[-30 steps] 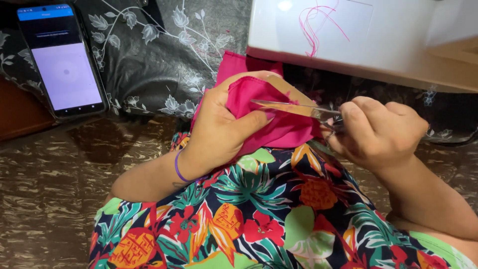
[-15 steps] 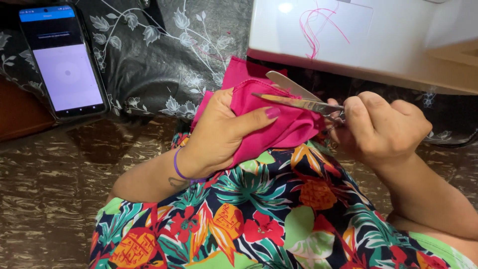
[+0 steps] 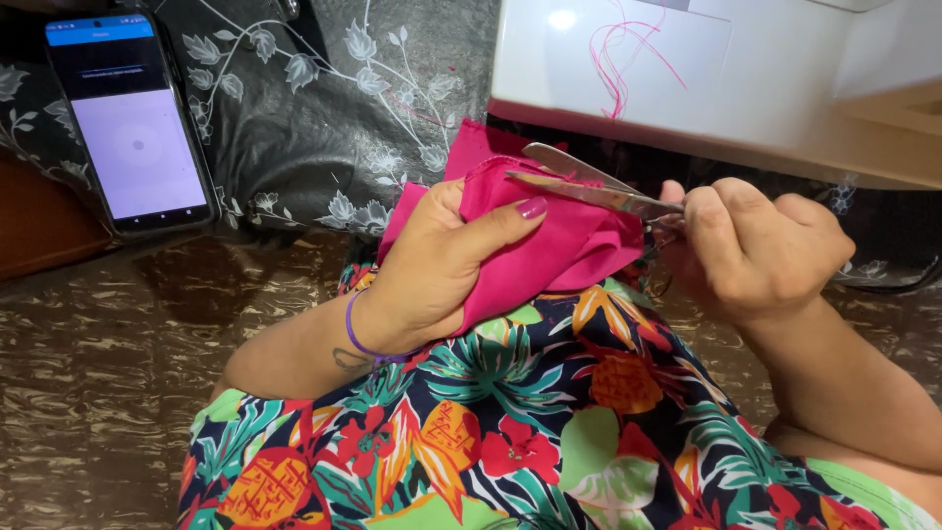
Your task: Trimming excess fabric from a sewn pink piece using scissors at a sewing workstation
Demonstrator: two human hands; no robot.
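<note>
My left hand [image 3: 432,265] grips a bunched piece of bright pink fabric [image 3: 549,245], thumb pressed on top of it. A purple band circles that wrist. My right hand [image 3: 756,245] holds metal scissors [image 3: 589,186] by the handles. The blades are parted and lie across the upper edge of the pink fabric, pointing left. Both hands hover over my lap, which is covered by a colourful tropical-print garment [image 3: 530,422].
A white sewing machine [image 3: 706,79] with loose pink thread [image 3: 628,59] on it stands at the top right. A smartphone [image 3: 132,123] with a lit screen leans at the top left against dark floral cloth [image 3: 324,108]. Brown patterned floor [image 3: 108,393] lies below.
The scissor blades have parted and shifted left along the top edge of the pink fabric. My left hand has kept its grip with little movement.
</note>
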